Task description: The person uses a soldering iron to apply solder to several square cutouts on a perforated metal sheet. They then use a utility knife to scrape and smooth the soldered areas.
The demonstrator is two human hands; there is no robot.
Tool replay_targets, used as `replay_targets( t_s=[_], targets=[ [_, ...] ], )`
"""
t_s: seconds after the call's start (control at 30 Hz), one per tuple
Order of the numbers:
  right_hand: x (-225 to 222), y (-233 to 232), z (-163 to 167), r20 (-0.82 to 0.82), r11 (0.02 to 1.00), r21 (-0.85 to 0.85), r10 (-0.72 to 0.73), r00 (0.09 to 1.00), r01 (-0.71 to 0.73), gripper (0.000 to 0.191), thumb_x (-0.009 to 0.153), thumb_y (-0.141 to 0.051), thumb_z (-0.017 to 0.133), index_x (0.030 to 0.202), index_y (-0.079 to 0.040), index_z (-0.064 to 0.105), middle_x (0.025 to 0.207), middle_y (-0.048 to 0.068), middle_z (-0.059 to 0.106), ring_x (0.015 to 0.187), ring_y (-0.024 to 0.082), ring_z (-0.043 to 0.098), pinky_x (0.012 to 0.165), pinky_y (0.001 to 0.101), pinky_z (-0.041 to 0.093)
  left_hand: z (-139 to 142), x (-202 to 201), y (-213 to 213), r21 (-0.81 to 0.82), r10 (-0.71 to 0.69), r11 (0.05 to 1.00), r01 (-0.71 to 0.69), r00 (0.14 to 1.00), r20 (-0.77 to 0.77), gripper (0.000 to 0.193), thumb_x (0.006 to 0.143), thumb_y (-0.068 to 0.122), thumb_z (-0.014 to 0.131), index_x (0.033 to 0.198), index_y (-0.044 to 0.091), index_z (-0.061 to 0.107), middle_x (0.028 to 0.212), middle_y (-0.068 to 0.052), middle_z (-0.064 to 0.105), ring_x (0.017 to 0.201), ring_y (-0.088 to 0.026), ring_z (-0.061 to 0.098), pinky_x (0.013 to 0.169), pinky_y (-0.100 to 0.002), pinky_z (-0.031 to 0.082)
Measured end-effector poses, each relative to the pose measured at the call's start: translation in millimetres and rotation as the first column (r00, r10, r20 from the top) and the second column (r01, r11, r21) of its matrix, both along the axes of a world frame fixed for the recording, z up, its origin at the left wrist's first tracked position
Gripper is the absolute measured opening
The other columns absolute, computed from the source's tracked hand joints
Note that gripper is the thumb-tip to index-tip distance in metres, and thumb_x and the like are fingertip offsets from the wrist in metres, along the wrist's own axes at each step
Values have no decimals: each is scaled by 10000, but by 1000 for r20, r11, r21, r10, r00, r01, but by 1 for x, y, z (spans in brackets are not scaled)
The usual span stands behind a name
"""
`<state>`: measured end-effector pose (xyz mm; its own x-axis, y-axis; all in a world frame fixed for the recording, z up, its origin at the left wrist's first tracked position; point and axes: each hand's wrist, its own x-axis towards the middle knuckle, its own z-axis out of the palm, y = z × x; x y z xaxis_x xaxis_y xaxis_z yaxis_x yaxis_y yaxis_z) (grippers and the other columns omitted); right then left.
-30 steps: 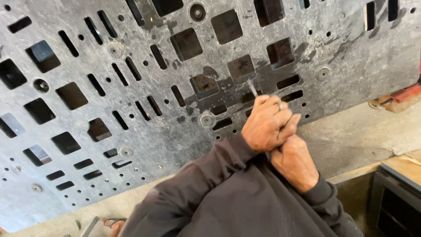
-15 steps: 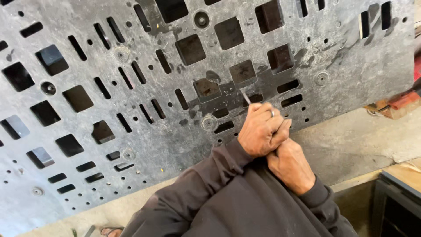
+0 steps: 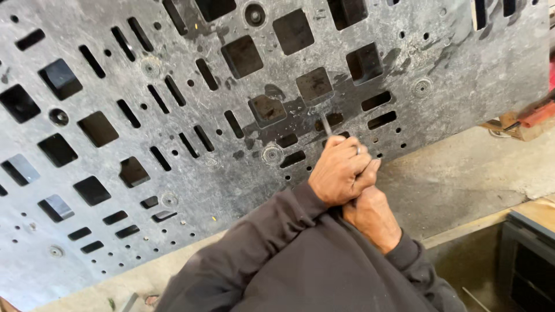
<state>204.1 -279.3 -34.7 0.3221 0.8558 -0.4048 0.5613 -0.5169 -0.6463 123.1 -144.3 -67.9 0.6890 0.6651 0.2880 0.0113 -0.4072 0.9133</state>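
A big grey metal plate [image 3: 191,173] full of square and slotted cut-outs lies on the floor ahead of me. My left hand [image 3: 340,171] is closed around a thin metal tool [image 3: 326,125]. The tool's tip rests at a slot near the plate's lower edge. My right hand [image 3: 373,219] is clenched just beneath and pressed against the left one. The tool's handle is hidden inside the two fists. Dark grey sleeves cover both forearms.
Bare concrete floor [image 3: 468,179] runs along the plate's lower edge. A red and orange object [image 3: 535,115] lies at the right edge. A wooden board [image 3: 540,211] and a dark box [image 3: 529,263] sit at the bottom right.
Both fists have slid slightly down and left along the plate. The tool's tip stays in the same group of slots.
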Motion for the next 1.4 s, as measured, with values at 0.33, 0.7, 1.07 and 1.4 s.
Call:
replay_targets(
  t_s=[0.33,0.7,1.07,1.4],
  targets=[
    [-5,-6,0,-83,995,100,11,996,-2,227,750,-30,688,931,95,634,740,309,603,715,477,628,595,481,496,-4,-3,-5,80,-25,996,26,999,-20,199,954,192,704,806,99,610,830,-33,579,879,-229,551,891,-405,385],
    [-4,-6,2,30,992,95,-87,996,83,115,804,2,643,889,78,625,793,300,633,750,468,646,624,487,503,-6,3,-7,20,-140,990,139,989,36,258,1012,222,663,794,104,592,842,-33,570,880,-210,543,945,-392,404],
    [2,8,3,92,992,52,114,989,-119,126,823,-18,668,914,64,638,842,309,643,830,483,629,689,521,492,-3,3,1,-15,-20,1000,20,1000,6,176,975,192,670,823,109,636,810,-14,589,867,-231,571,888,-403,396],
    [10,15,12,71,985,147,77,994,-87,225,834,-35,659,1031,60,605,941,294,659,913,495,634,733,508,510,3,7,8,18,24,1000,-24,999,43,166,956,178,680,816,107,627,795,-34,557,873,-245,564,886,-419,389]
  ],
)
